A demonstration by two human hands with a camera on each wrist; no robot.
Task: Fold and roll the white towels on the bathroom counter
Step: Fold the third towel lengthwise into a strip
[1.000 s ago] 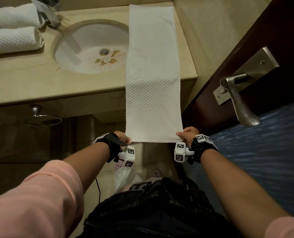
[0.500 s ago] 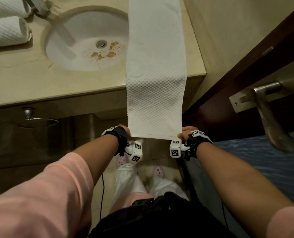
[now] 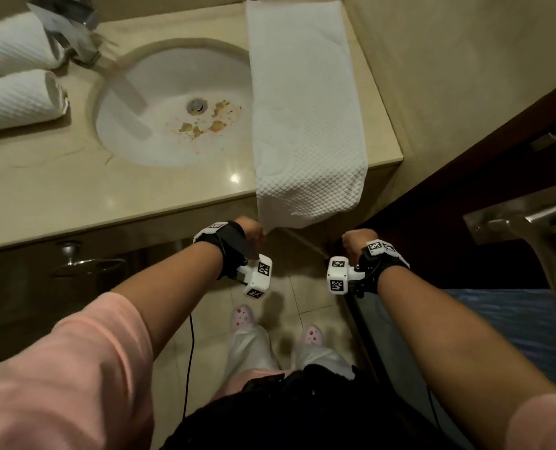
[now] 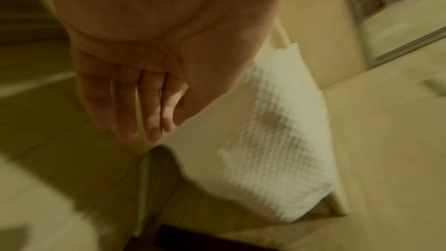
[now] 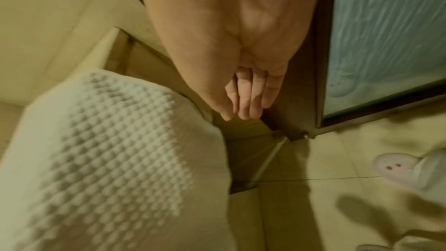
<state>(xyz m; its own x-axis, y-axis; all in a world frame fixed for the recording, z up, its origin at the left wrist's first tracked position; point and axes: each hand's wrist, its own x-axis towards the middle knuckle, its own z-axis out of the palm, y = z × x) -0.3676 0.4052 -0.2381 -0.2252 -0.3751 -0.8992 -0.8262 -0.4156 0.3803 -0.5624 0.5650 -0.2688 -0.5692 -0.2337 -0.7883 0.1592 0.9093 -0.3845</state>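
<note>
Now, starting left of the oval white sink basin (image 3: 172, 102), two rolled white waffle towels (image 3: 13, 76) lie side by side on the beige stone bench (image 3: 59, 183), which suggests that part of the job is finished. Right of the basin, the long white waffle-weave towel strip (image 3: 306, 125) lies flat along the bench, and its near end hangs only a short way over the front edge. Half a second ago that end was stretched taut towards the body, pinched at both corners; both hands have since let go and it has dropped. The left hand (image 3: 250, 230) is just beside the hanging left corner, its grip open with fingers (image 4: 149, 106) straight and empty in the wrist view. The right hand (image 3: 354, 240), further right of the basin and near the dark wooden door, is apart from the cloth, fingers likewise extended around nothing. Judging from this, straightening is done and rolling the strip comes next.
</note>
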